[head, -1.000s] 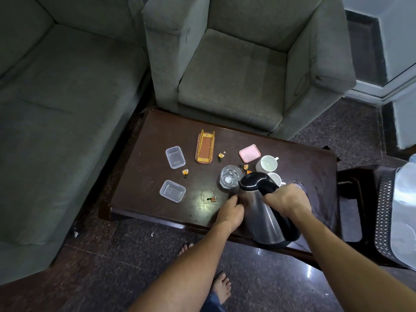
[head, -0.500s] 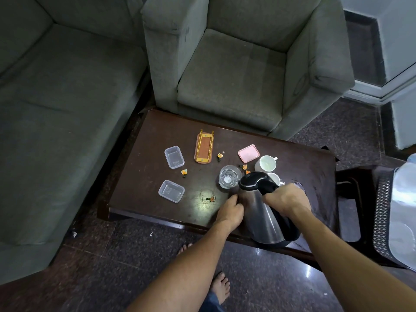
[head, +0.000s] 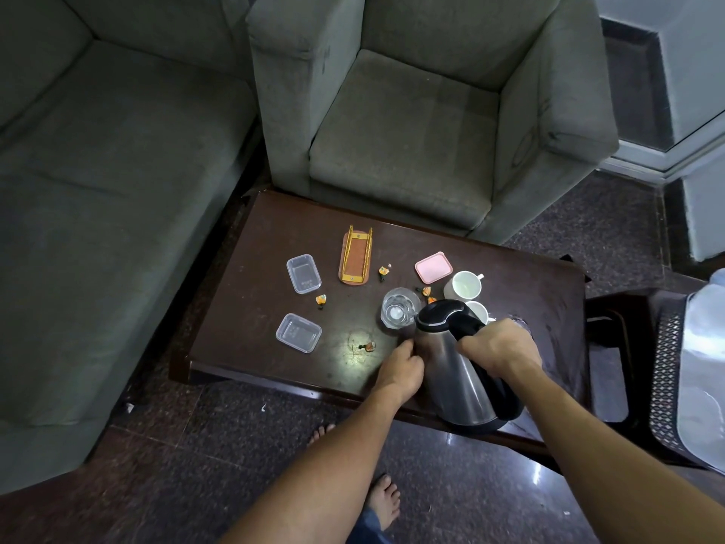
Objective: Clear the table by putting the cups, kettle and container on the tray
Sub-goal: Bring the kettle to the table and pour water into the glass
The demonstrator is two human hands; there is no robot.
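Head view: kettle (head: 459,371), gripped by its handle in the right hand (head: 500,349) and steadied by left-hand fingers (head: 408,353), is shown on the worktop (head: 541,284); cups (head: 465,285), containers (head: 303,273) uncollected, no tray identifiable

The right hand (head: 500,349) covers the upper part of the kettle (head: 455,380) handle, so its fingers cannot be seen closing round it; the kettle hides most of the second white cup (head: 479,311) and the near right stretch of the desk (head: 251,308); whether the kettle's base touches the desk cannot be told; the small orange scraps (head: 321,299) are too small to identify; the pale item (head: 706,359) at the right is cut off by the edge; the sofa (head: 98,190) runs out of the picture at left.
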